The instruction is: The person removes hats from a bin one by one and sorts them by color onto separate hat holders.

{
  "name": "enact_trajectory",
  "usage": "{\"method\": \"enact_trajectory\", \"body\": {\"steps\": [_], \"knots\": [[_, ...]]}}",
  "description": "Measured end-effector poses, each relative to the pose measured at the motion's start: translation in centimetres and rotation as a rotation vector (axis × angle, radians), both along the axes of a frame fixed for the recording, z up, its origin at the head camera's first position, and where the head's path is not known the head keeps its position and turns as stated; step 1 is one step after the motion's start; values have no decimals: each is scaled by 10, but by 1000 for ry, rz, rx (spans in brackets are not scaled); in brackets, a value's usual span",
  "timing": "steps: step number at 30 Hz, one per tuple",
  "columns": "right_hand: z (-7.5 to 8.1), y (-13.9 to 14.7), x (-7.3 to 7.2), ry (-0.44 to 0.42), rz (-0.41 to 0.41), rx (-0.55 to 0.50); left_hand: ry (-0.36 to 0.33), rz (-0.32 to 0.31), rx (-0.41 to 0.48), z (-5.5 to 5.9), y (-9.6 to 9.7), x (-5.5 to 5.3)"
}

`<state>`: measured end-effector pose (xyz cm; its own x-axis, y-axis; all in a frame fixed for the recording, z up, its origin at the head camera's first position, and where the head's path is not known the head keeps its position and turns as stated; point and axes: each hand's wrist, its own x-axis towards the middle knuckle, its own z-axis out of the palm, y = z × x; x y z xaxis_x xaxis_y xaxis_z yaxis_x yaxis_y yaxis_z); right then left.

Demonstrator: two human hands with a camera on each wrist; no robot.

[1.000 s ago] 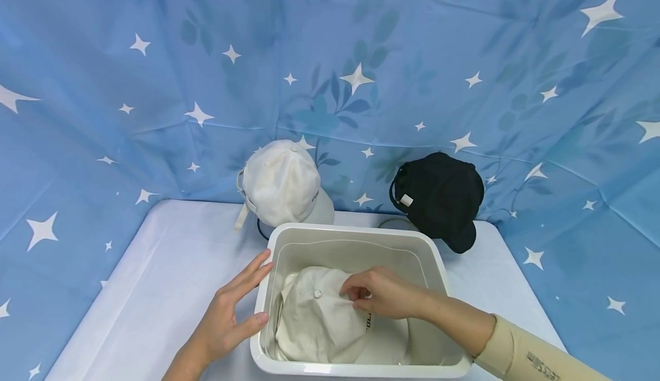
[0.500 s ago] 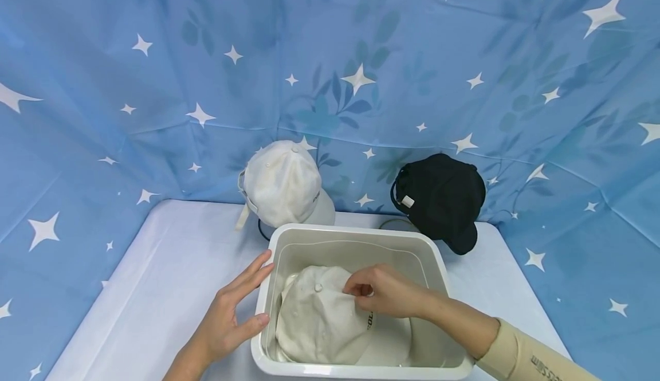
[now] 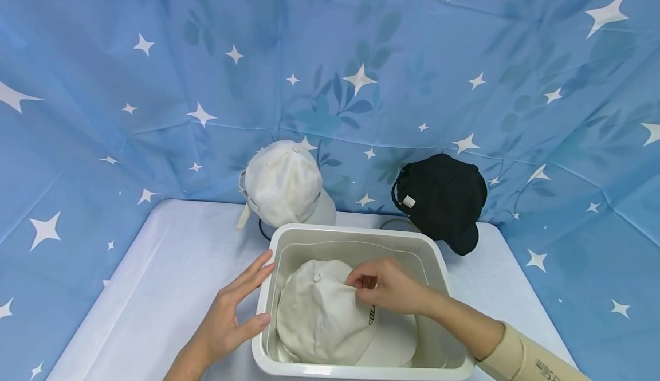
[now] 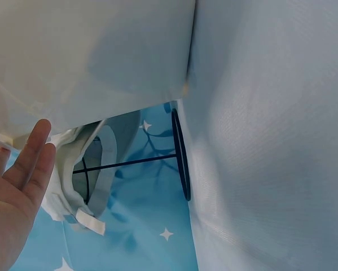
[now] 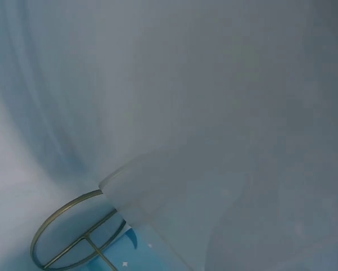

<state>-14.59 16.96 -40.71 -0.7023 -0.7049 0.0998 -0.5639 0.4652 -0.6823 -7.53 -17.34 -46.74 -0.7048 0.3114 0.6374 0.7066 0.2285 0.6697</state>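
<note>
A cream baseball cap (image 3: 319, 312) with dark lettering on its front lies in a white plastic bin (image 3: 361, 371), its brim toward the right. With thumb and fingers, my right hand (image 3: 389, 286) pinches the cap's crown near the lettering. My left hand (image 3: 224, 312) rests its fairly straight fingers against the bin's left rim; the left wrist view also shows these fingers (image 4: 30, 155) along the bin's outer wall. The bin's wall fills most of the right wrist view, which hides the right hand.
Behind the bin, a white cap (image 3: 283, 183) hangs on a stand with a dark round base (image 4: 181, 155). A black cap (image 3: 443, 200) stands at back right, near a brass-coloured wire base (image 5: 61, 214). A starry blue cloth (image 3: 330, 83) surrounds the white table (image 3: 154, 289).
My right hand has risen slightly, lifting the cap's crown, which looks fuller; the cap has shifted a little within the bin. My left hand stays at the rim.
</note>
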Motion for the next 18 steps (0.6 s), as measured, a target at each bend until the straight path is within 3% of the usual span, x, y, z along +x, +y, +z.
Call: {"method": "enact_trajectory", "body": {"steps": [18], "knots": [[5, 8, 3, -24, -14, -101, -15, -3, 2, -2, -2, -1]]}}
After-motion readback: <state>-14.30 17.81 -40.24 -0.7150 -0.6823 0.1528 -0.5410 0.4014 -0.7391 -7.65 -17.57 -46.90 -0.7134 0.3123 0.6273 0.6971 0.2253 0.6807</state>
